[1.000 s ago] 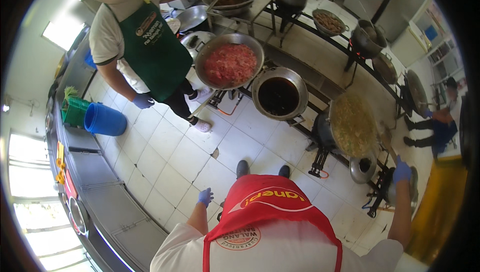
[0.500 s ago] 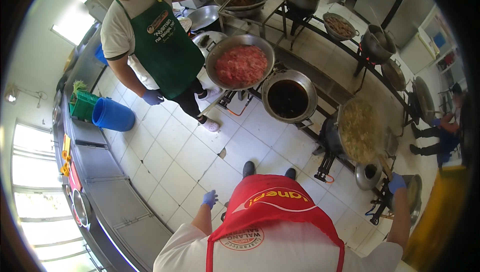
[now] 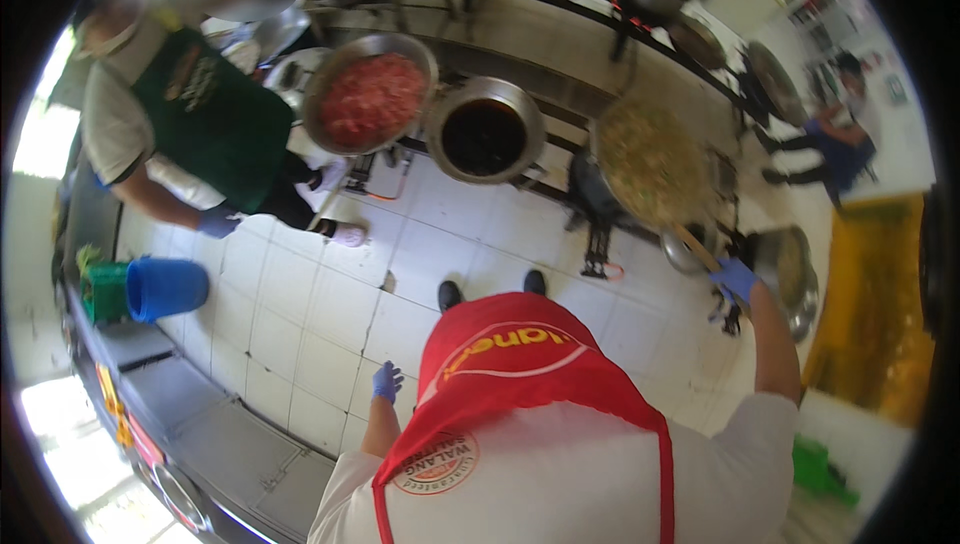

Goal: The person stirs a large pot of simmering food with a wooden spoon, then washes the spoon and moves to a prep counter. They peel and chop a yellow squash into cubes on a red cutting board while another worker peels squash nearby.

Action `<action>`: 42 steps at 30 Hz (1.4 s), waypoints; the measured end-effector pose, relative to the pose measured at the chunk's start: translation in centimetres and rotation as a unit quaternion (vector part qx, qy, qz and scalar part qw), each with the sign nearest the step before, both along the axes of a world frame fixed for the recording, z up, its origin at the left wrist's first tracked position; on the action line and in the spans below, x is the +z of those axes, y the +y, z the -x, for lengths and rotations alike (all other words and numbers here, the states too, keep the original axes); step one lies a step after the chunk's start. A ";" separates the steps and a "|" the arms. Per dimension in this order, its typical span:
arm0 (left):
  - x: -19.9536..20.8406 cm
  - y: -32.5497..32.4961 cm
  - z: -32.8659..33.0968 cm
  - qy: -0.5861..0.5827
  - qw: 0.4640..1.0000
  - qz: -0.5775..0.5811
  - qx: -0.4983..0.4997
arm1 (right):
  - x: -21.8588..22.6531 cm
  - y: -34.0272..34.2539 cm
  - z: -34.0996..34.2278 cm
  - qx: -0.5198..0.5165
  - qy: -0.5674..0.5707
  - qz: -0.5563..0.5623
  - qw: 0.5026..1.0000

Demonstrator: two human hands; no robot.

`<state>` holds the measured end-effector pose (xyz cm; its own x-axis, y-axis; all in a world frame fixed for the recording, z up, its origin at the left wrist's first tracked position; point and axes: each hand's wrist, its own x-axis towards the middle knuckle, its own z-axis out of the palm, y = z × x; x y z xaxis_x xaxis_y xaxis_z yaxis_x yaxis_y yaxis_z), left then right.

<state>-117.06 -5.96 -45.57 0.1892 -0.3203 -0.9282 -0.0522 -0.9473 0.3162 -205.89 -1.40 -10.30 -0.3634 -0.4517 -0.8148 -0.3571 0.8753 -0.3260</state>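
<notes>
Below me I see a floor (image 3: 300, 294) of pale square tiles with dark grout lines. My two black shoes (image 3: 490, 289) stand on it just ahead of my red apron. To my left a blue bucket (image 3: 165, 287) lies on its side beside a green crate (image 3: 103, 291). Black burner stands (image 3: 598, 244) rest on the tiles and carry wide metal pans (image 3: 485, 131). Another person's white shoe (image 3: 348, 235) stands near them.

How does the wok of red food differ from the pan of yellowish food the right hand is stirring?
The red-food wok sits at the left of the burner row, beside the person in the green apron; the yellowish-food pan sits farther right. No utensil shows in the red-food wok, while the right hand holds a wooden handle reaching into the yellowish-food pan. Both are round metal vessels on burners.
</notes>
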 end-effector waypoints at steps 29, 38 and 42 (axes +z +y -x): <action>2.5 -5.3 1.1 -0.006 0.994 0.020 -0.106 | 4.6 5.1 -7.9 -0.249 0.020 0.116 0.961; 2.3 -6.6 1.0 -0.017 0.995 0.030 -0.094 | 11.0 0.3 -2.9 0.190 0.468 0.087 0.859; 3.1 -6.3 1.5 -0.018 0.994 0.020 -0.105 | 14.4 -4.9 -4.3 0.254 0.535 0.021 0.805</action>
<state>-118.58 -12.26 -42.50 0.1476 -0.3921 -0.9080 -0.2595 -0.9013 0.3470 -201.60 -6.34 4.08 -0.6063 -0.7833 -0.1371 -0.7622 0.5232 0.3813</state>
